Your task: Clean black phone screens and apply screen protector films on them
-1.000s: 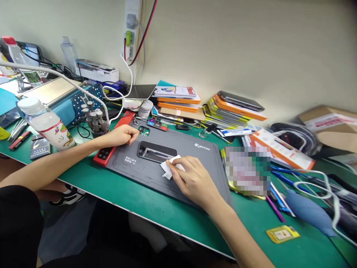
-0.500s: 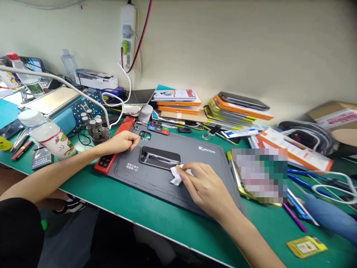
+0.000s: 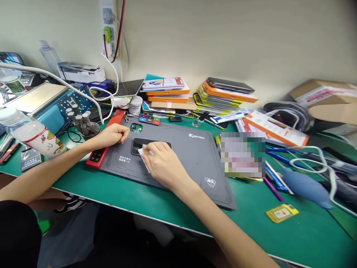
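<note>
A smartphone (image 3: 136, 146) with a dark, glossy screen lies flat on the grey work mat (image 3: 192, 163). Over its near side is my right hand (image 3: 163, 162), with a white tissue (image 3: 145, 160) pinched in the fingers against the screen. My hand hides part of the phone's right half. My left hand (image 3: 113, 134) rests in a loose fist by the mat's red control strip (image 3: 96, 157), left of the phone, and I see nothing in it. Beyond that fist, a small green circuit board (image 3: 136, 128) shows at the mat's far left.
Left stand a bottle (image 3: 41, 137) and a holder of metal-topped tools (image 3: 83, 124). Stacked boxes (image 3: 167, 91) line the wall. To the right lie a blue air blower (image 3: 305, 186), a yellow packet (image 3: 282, 213) and tangled cables. A white cable (image 3: 69, 78) arches across the left side.
My right hand has moved left over the phone, bringing the tissue from its right end to around the middle of the screen. My left fist stays by the red strip. The view has shifted right.
</note>
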Action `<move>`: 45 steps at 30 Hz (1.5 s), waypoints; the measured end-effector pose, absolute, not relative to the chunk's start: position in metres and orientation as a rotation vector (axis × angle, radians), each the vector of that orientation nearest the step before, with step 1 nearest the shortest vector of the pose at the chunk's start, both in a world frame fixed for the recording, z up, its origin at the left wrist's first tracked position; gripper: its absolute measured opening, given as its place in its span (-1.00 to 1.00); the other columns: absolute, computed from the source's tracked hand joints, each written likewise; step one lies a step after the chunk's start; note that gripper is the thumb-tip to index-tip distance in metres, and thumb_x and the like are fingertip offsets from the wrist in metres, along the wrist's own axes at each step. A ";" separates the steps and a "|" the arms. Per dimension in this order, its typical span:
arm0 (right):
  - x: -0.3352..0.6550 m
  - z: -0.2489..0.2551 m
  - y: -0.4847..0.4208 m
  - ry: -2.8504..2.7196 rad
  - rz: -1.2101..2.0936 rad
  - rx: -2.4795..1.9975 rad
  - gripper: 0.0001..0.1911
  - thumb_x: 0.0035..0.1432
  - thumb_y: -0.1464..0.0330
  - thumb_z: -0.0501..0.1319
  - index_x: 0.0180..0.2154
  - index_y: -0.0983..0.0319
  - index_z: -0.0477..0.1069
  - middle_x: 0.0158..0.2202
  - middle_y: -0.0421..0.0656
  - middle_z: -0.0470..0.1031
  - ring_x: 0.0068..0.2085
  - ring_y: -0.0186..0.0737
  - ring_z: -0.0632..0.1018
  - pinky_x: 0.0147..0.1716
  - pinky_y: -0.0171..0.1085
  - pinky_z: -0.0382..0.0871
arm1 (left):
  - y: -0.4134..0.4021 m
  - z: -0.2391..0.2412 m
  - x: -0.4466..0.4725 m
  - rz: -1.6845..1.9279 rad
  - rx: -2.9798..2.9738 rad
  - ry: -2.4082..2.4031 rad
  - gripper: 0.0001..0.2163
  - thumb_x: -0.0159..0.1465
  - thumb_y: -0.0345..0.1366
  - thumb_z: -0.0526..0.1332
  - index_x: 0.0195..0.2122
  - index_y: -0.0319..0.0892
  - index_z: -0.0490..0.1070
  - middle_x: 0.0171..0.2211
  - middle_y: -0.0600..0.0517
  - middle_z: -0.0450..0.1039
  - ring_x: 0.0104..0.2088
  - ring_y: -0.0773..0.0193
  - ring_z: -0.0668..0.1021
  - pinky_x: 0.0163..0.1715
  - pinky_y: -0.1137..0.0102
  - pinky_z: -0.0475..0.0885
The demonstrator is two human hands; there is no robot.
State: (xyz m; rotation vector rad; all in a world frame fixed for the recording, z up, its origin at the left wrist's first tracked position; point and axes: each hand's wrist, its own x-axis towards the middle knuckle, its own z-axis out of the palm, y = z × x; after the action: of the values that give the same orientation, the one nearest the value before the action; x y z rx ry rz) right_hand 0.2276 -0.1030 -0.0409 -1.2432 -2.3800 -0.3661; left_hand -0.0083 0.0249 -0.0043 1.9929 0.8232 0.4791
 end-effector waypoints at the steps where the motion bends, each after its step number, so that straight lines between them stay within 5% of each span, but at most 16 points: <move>1: 0.231 -0.041 -0.105 -2.374 -0.366 -1.261 -0.60 0.58 0.34 -0.01 -0.04 0.32 0.60 -0.16 0.02 0.60 -0.08 0.01 0.52 -0.02 -0.05 0.37 | 0.025 -0.004 -0.008 0.478 1.990 0.829 -0.92 -0.08 -0.42 0.01 -0.59 -0.16 0.26 -0.57 0.10 0.34 -0.49 0.36 0.40 -0.42 0.42 0.23; 9: 0.295 -0.051 -0.136 -2.256 -0.357 -1.357 -0.68 0.56 0.37 0.07 0.05 0.29 0.59 -0.08 0.02 0.61 -0.03 -0.02 0.54 -0.06 -0.08 0.37 | 0.023 -0.003 -0.007 0.450 1.998 0.847 -0.91 -0.10 -0.43 0.02 -0.58 -0.17 0.28 -0.56 0.08 0.36 -0.50 0.37 0.36 -0.48 0.41 0.13; 45: 0.292 -0.059 -0.136 -2.218 -0.366 -1.405 -0.66 0.55 0.37 0.05 0.12 0.28 0.55 -0.08 0.04 0.59 -0.03 0.02 0.54 -0.10 -0.04 0.43 | 0.021 -0.006 -0.007 0.479 2.000 0.829 -0.93 -0.09 -0.43 0.03 -0.59 -0.16 0.26 -0.60 0.07 0.32 -0.54 0.36 0.32 -0.51 0.40 0.10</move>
State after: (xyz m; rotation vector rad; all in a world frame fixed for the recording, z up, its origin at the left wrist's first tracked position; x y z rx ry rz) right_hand 0.2918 -0.1361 -0.0585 -1.4052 -2.2177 -0.3662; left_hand -0.0070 0.0207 -0.0061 1.9996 0.8286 0.4794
